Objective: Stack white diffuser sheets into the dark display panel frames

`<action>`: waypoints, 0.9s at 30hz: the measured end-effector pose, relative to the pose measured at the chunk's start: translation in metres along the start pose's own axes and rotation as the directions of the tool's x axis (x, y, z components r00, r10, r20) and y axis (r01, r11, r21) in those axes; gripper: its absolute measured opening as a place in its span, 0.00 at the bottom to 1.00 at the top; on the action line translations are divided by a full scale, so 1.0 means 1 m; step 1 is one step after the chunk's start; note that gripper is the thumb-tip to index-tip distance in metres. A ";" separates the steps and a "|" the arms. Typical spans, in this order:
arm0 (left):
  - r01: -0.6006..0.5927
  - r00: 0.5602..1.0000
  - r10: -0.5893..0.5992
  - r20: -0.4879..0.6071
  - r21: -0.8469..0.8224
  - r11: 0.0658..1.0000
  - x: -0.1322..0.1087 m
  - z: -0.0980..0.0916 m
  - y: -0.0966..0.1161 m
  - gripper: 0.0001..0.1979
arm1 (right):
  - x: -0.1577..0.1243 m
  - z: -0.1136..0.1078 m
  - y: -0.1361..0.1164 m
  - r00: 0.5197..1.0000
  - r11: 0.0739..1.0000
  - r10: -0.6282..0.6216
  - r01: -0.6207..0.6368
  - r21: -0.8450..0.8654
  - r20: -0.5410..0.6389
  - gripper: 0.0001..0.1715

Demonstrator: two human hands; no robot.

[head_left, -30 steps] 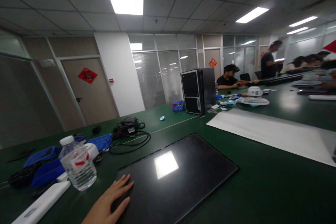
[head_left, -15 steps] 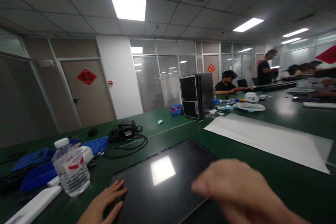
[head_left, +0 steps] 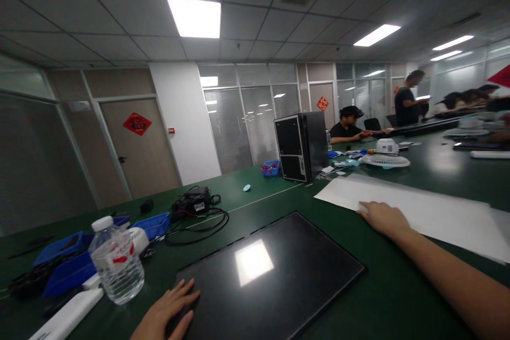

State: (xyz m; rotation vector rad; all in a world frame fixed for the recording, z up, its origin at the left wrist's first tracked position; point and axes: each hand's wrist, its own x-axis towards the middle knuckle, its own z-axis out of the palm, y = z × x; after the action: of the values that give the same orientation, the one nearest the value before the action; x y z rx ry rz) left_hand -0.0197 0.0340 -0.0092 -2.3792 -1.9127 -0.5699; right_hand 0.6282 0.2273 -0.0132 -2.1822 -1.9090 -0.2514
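A flat black glossy panel [head_left: 271,276] lies on the green table [head_left: 382,297] in front of me. My left hand [head_left: 169,311] rests on its near left corner, fingers stretched out flat. My right hand [head_left: 382,218] reaches forward with the arm extended. It touches the near edge of a large white sheet [head_left: 430,210] that lies to the right of the panel. Its fingers lie flat on the sheet and hold nothing.
A water bottle [head_left: 117,265] stands left of the panel, beside a white bar [head_left: 66,319], blue bins [head_left: 64,263] and a black power supply with cables [head_left: 195,204]. A black computer case [head_left: 300,146] stands farther back. Other people [head_left: 350,125] sit and stand at the far right.
My right hand came into view close to the camera, then stretched forward and landed on the edge of the white sheet. My left hand stayed on the panel's corner.
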 end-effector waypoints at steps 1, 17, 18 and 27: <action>0.010 1.000 -0.010 0.002 -0.003 1.000 0.000 -0.001 0.002 0.19 | 0.001 0.000 -0.003 1.000 1.000 -0.021 0.021 -0.007 -0.001 0.28; 0.275 0.956 -0.290 0.033 0.231 0.933 -0.008 -0.032 0.026 0.26 | -0.037 -0.036 -0.055 0.981 0.994 -0.110 0.107 -0.027 -0.158 0.21; 0.271 0.956 -0.289 0.048 0.229 0.935 -0.009 -0.033 0.026 0.26 | -0.041 -0.040 -0.064 0.977 0.992 -0.129 0.128 -0.017 -0.170 0.21; 0.184 0.982 -0.185 0.033 0.030 0.982 -0.014 -0.014 0.002 0.30 | -0.151 -0.080 -0.201 0.726 0.669 -0.687 0.650 0.360 -0.034 0.13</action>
State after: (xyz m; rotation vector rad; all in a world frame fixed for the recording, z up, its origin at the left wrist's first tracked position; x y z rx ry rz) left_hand -0.0235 0.0165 -0.0004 -2.2252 -2.1574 -0.5107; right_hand 0.4105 0.0862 0.0339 -1.2063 -2.5219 0.0949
